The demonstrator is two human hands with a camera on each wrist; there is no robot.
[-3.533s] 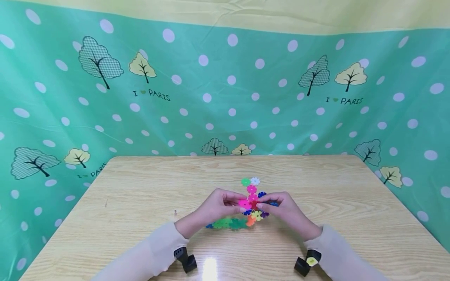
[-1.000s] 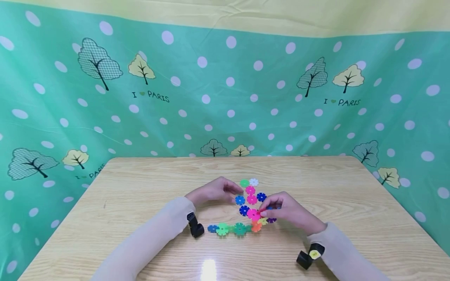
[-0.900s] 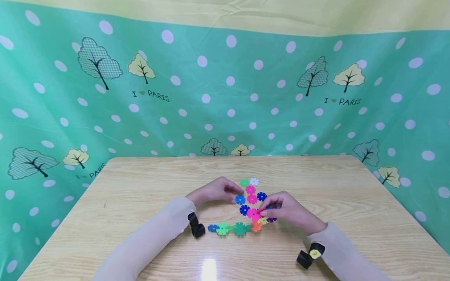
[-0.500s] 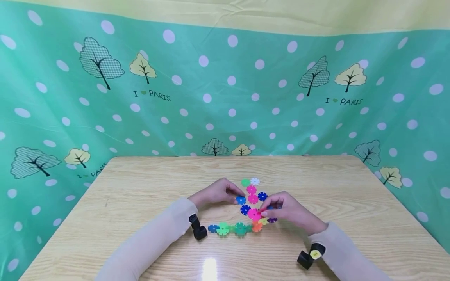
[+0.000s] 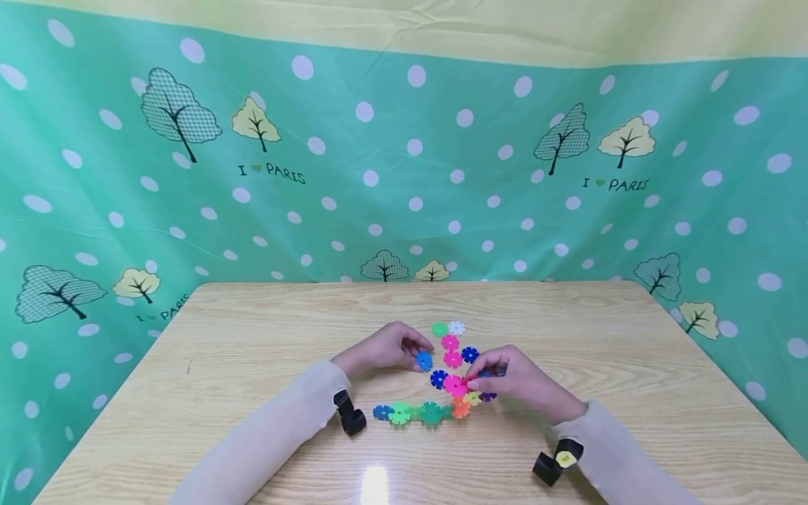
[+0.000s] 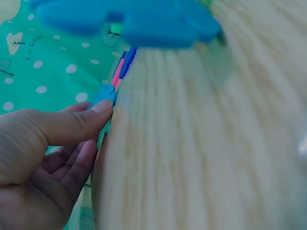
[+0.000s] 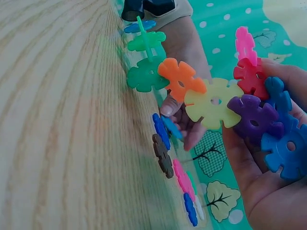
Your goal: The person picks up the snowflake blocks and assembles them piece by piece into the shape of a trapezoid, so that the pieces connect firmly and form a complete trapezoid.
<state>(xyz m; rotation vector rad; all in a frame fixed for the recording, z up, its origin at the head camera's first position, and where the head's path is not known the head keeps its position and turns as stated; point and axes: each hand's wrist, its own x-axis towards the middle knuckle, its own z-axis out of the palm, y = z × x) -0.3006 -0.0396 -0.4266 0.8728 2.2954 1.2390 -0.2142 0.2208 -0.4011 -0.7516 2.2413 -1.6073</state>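
My left hand [image 5: 388, 347] pinches a light blue snowflake disc [image 5: 423, 361] between thumb and fingers, close over the table. The left wrist view shows the thumb [image 6: 81, 122] pressed on that disc's edge. Held up in my right hand [image 5: 508, 375] is a chain of interlocked snowflake discs. It runs from blue and green pieces [image 7: 147, 74] through an orange disc [image 7: 181, 81] and a yellow disc [image 7: 204, 112] to a purple disc [image 7: 254, 120], blue discs [image 7: 290, 153], a red disc [image 7: 249, 79] and a pink disc [image 7: 245, 40]. My fingers lie behind the purple and blue ones.
Loose discs lie on the wooden table [image 5: 265, 330] between and beyond the hands: a dark blue disc [image 5: 439, 379], another dark blue disc [image 5: 470, 355], pink discs [image 5: 452, 358], a green disc [image 5: 440, 329] and a white disc [image 5: 456, 327]. A patterned cloth [image 5: 404, 161] hangs behind.
My left hand has let go of the pink disc on the chain, reached the light blue disc on the table, pinched it and drawn it slightly left. My right hand keeps holding the chain.
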